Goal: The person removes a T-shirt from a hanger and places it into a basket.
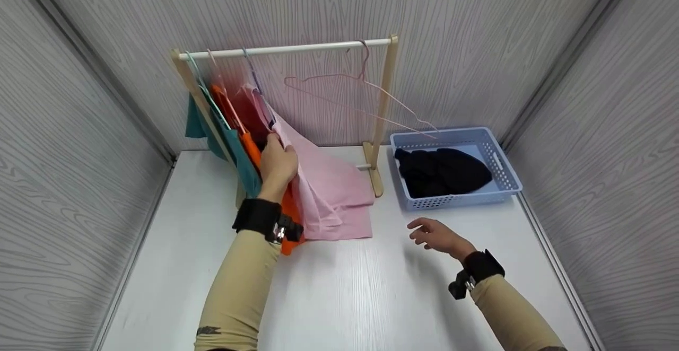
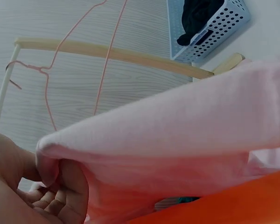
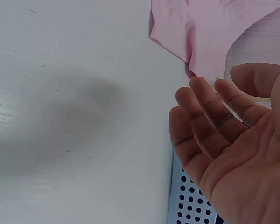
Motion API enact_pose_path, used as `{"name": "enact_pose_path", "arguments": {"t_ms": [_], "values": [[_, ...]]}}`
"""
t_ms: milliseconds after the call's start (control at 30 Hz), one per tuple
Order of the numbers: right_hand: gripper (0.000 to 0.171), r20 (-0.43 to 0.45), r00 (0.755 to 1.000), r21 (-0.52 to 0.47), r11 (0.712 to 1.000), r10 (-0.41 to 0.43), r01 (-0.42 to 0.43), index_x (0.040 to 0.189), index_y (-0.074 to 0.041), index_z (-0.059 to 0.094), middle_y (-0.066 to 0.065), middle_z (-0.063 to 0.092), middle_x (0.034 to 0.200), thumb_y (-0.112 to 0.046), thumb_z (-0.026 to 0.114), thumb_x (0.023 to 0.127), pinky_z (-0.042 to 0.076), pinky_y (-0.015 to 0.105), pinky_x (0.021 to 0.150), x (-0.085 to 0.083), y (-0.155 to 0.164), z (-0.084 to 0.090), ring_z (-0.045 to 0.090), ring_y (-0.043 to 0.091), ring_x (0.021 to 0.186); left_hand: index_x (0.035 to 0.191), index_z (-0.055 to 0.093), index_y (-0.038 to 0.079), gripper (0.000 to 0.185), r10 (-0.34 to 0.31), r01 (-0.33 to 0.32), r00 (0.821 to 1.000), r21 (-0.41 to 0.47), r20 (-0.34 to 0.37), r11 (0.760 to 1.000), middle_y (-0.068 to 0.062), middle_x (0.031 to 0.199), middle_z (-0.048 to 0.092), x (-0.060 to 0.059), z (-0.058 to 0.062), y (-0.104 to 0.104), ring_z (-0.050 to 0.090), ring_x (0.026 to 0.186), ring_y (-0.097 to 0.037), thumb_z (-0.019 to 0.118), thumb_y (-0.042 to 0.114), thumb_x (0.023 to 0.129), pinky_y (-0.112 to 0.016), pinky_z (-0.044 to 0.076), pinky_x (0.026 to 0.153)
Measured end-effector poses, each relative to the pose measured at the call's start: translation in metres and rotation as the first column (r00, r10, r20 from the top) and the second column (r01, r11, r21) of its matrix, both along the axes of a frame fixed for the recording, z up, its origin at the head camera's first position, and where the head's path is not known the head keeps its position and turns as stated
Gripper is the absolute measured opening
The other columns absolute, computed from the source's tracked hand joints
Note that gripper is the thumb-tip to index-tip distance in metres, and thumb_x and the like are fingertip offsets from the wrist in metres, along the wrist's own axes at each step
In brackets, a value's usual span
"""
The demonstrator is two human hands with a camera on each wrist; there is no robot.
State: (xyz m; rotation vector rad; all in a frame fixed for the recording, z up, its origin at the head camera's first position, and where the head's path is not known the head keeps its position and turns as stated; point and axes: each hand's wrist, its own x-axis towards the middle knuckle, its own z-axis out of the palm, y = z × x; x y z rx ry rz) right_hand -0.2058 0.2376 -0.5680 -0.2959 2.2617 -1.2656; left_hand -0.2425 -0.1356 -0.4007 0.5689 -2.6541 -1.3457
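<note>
A pink garment [image 1: 334,186] hangs from a bluish hanger [image 1: 253,72] on the rack, its lower part spread over the white table. My left hand [image 1: 278,163] pinches the garment's upper edge between thumb and fingers; in the left wrist view the pink cloth [image 2: 168,116] folds over the fingertips. Orange [image 1: 249,147] and teal [image 1: 244,163] garments hang just left of that hand. My right hand [image 1: 437,237] hovers over the table in front of the blue basket, holding nothing. Seen by the right wrist camera, its fingers [image 3: 212,109] are loosely bent, palm showing.
The rack has a white rail [image 1: 302,49] and wooden posts [image 1: 384,96]. A bare pink hanger [image 1: 366,80] hangs near its right end, reaching over the blue basket [image 1: 451,201]. Black cloth [image 1: 445,173] lies inside the basket. Grey wood-grain walls [image 1: 599,128] enclose the table.
</note>
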Motion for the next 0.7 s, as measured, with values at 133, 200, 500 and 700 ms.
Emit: {"name": "enact_pose_path", "arguments": {"t_ms": [133, 200, 500, 700], "values": [[0.034, 0.011, 1.000, 0.008, 1.000, 0.003, -0.003, 0.127, 0.002, 0.053, 0.021, 0.063, 0.110, -0.016, 0.055, 0.098, 0.050, 0.034, 0.078, 0.003, 0.004, -0.004, 0.061, 0.030, 0.099, 0.148, 0.022, 0.003, 0.057, 0.001, 0.000, 0.999, -0.012, 0.044, 1.000, -0.020, 0.147, 0.044, 0.000, 0.007, -0.004, 0.047, 0.129, -0.036, 0.044, 0.009, 0.096, -0.047, 0.032, 0.116], [0.034, 0.022, 1.000, 0.013, 1.000, -0.004, 0.003, 0.127, 0.002, 0.053, 0.020, 0.064, 0.110, -0.016, 0.056, 0.098, 0.050, 0.034, 0.077, 0.005, 0.006, -0.005, 0.061, 0.029, 0.099, 0.152, 0.013, 0.004, 0.066, -0.001, 0.002, 0.998, -0.015, 0.070, 1.000, -0.019, 0.150, 0.039, -0.001, 0.010, -0.007, 0.045, 0.130, -0.036, 0.045, 0.007, 0.093, -0.048, 0.030, 0.116], [0.035, 0.051, 0.998, 0.030, 0.999, -0.034, 0.033, 0.127, 0.002, 0.053, 0.012, 0.065, 0.103, -0.015, 0.057, 0.097, 0.050, 0.036, 0.077, 0.010, 0.009, -0.011, 0.061, 0.028, 0.098, 0.151, 0.022, 0.012, 0.052, 0.009, -0.008, 0.999, -0.016, 0.053, 1.000, -0.017, 0.148, 0.044, -0.009, 0.013, -0.019, 0.048, 0.126, -0.036, 0.037, 0.026, 0.102, -0.052, 0.034, 0.112], [0.034, 0.050, 0.998, 0.019, 1.000, -0.024, 0.023, 0.126, 0.002, 0.053, 0.017, 0.065, 0.105, -0.014, 0.057, 0.097, 0.050, 0.035, 0.076, 0.011, 0.013, -0.013, 0.061, 0.031, 0.099, 0.125, 0.049, 0.010, 0.036, 0.031, -0.039, 0.997, -0.109, -0.074, 0.993, -0.015, 0.117, 0.061, -0.012, 0.011, -0.019, 0.056, 0.102, -0.032, 0.034, 0.037, 0.106, -0.045, 0.046, 0.092]]}}
